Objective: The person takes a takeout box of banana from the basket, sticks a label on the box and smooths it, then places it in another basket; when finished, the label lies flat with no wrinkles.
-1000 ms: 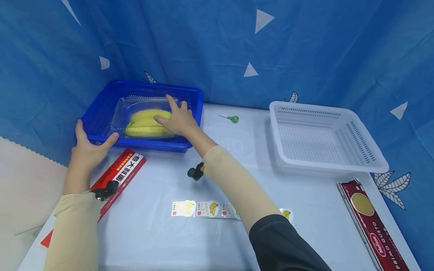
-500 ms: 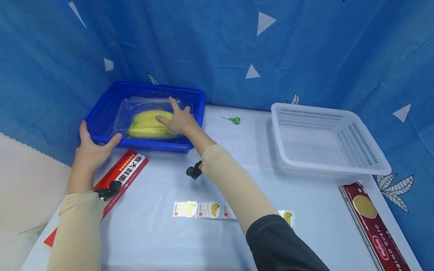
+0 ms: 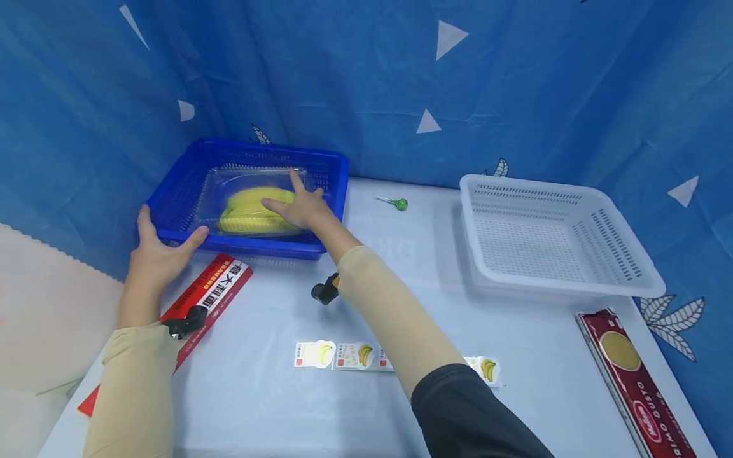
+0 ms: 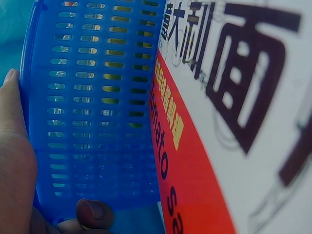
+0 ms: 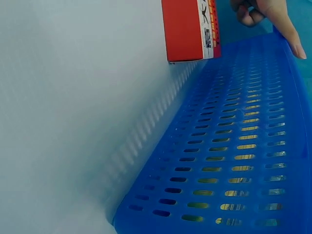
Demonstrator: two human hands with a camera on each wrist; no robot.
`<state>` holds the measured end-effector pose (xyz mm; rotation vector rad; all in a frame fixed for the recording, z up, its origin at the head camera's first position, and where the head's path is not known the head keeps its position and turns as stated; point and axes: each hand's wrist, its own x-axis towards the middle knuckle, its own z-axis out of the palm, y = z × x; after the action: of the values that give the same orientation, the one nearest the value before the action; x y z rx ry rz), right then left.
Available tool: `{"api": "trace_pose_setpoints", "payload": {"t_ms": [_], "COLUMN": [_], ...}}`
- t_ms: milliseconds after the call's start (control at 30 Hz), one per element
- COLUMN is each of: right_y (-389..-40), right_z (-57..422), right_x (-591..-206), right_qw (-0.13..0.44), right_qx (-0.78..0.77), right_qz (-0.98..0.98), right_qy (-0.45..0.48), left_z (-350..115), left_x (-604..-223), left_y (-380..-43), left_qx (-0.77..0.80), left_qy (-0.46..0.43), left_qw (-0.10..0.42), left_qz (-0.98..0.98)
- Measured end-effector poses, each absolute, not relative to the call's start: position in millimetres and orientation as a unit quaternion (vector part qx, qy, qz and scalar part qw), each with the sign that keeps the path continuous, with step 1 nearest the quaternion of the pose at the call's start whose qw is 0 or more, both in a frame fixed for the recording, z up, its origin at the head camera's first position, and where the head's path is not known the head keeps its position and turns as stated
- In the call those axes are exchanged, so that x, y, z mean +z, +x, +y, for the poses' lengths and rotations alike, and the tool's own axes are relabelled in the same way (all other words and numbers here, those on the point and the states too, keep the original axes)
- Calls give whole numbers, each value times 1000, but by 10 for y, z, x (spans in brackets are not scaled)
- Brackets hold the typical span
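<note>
Blue perforated plastic basket (image 3: 260, 245) at 10 o'clock on worktop (image 3: 258, 407); clear plastic box (image 3: 243, 179) of yellow bananas (image 3: 252, 210) inside. Left hand (image 3: 156, 257) straddles basket's 7 o'clock corner, thumb and fingers spread. Right hand (image 3: 306, 208) reaches in from 4 o'clock, fingers spread over box; contact unclear.

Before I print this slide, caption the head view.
Left hand at the blue basket, right hand at the clear container of bananas inside.

Blue curtain (image 3: 372, 76) behind, printed white triangles (image 3: 450, 39), outlined leaves (image 3: 686, 312), white tabletop (image 3: 246, 394) below, pale surface (image 3: 51, 318) at left
</note>
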<state>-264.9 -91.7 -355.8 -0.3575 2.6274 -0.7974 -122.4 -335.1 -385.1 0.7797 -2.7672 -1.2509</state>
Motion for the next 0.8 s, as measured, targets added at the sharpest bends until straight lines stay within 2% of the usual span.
{"api": "trace_pose_setpoints", "payload": {"t_ms": [800], "right_y": [-2667], "right_z": [-859], "right_x": [-3529], "right_qw": [221], "right_qx": [-317], "right_qz": [913], "right_qy": [-127], "left_z": [-3346], "left_x": [-3860], "left_y": [-1232], "left_qx": [-397], "left_qy": [257], "left_qw": [-1], "left_qz": [-881]}}
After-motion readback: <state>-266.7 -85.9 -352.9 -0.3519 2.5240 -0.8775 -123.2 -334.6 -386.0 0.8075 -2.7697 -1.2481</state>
